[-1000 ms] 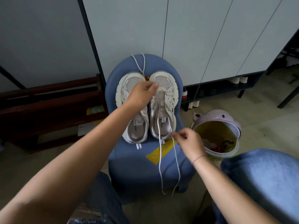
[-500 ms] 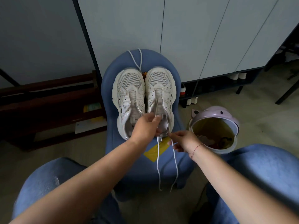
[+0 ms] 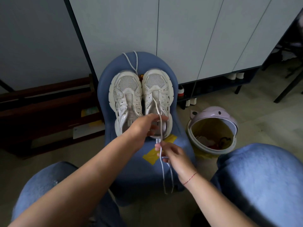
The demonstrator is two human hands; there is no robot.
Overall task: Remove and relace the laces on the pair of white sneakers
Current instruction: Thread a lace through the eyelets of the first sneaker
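Your right hand (image 3: 173, 154) fingers are pinching the lace (image 3: 158, 112). Left hand (image 3: 144, 126), grip unclear, is covering heels of the sneakers (image 3: 127, 92). Bin (image 3: 229, 117) is sitting beside the chair (image 3: 144, 174).

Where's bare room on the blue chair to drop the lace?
Bare: chair seat front, below the yellow tape. Crowded: back half holds left sneaker, right sneaker, spare lace; left hand and right hand, pinching the lace, fill the middle.

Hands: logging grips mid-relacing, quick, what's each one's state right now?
Left hand: fingers curled at the right-hand sneaker's collar; what the grip holds cannot be told.
Right hand: pinches the white lace.
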